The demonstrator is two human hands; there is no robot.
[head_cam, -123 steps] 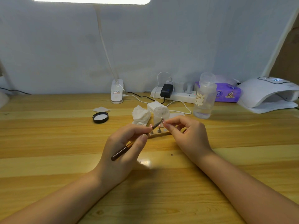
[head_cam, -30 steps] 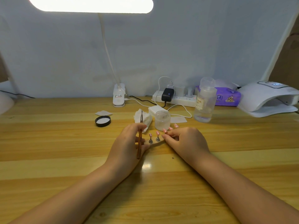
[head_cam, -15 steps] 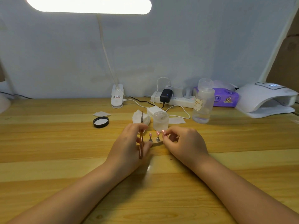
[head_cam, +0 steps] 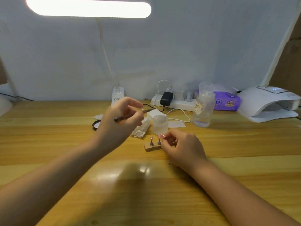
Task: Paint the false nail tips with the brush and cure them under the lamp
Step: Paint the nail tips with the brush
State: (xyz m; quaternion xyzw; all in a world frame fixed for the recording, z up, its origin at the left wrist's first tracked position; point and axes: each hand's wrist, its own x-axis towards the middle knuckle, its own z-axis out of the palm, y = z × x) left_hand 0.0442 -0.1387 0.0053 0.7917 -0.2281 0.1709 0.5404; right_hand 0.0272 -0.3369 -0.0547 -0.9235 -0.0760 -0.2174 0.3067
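Nail tips (head_cam: 155, 138) stand on the wooden table (head_cam: 65, 144); left hand (head_cam: 120, 123) pinches brush (head_cam: 130, 116), right hand (head_cam: 182, 145) pinches one.

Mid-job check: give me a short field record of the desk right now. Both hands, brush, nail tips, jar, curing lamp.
left hand: raised above the desk, holds the brush
brush: lies roughly level, bristle end toward the open jar
right hand: low at the stand, fingers curled at its right end
nail tips: pink, upright on pegs; two show left of the fingers
stand: small block, flat on the table
open jar: behind the stand, lid off
curing lamp: far right, nothing visible inside
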